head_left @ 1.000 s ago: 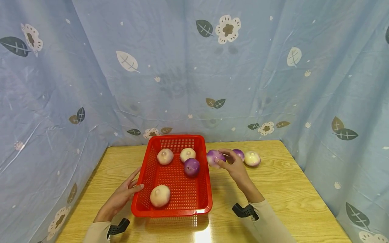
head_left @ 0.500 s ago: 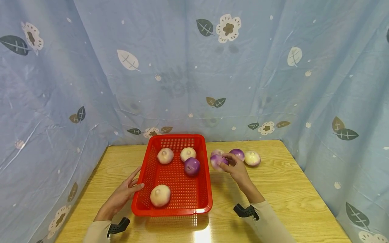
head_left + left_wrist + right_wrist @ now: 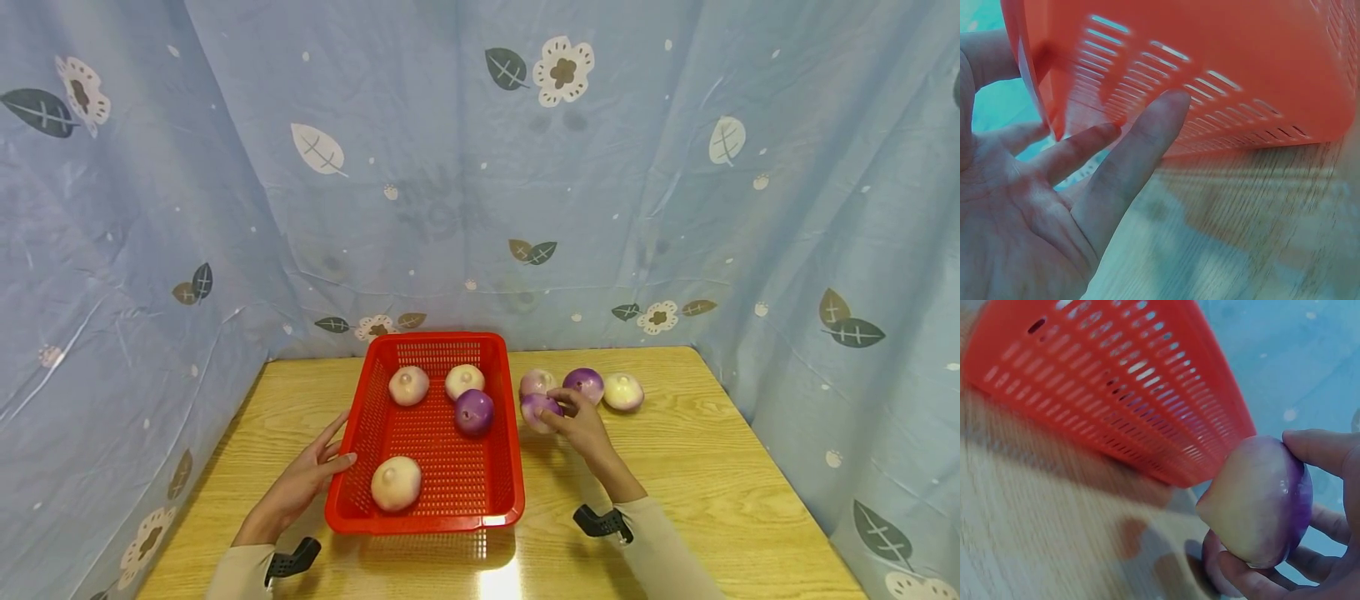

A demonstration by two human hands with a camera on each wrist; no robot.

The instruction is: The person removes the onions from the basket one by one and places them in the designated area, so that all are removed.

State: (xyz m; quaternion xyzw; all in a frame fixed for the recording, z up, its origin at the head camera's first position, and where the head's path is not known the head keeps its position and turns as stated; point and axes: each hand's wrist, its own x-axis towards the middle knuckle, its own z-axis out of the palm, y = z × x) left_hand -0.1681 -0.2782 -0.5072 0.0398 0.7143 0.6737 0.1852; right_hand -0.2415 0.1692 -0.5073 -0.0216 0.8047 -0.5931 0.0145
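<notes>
My right hand (image 3: pixel 585 425) pinches a purple and white onion (image 3: pixel 1254 500) between thumb and fingers, just outside the right side of a red plastic basket (image 3: pixel 513 442). Behind the held onion, a pale pinkish onion (image 3: pixel 536 380) lies on the table. My left hand (image 3: pixel 307 475) is at the basket's left side, its thumb over the rim. In the left wrist view, spread fingers (image 3: pixel 1147 134) lie along the slotted outer wall. Inside the basket are a purple onion (image 3: pixel 474 412) and pale onions (image 3: pixel 396 483), one near the front and others at the back.
Beside the pale onion on the table are a purple onion (image 3: pixel 585 385) and a whitish one (image 3: pixel 623 392). The wooden table (image 3: pixel 675 467) is bordered by a blue patterned curtain (image 3: pixel 420 208) behind and at both sides.
My right hand has brought the held onion slightly right, then lower and nearer me, so the pale onion behind it has come into view. The left hand and basket have stayed put.
</notes>
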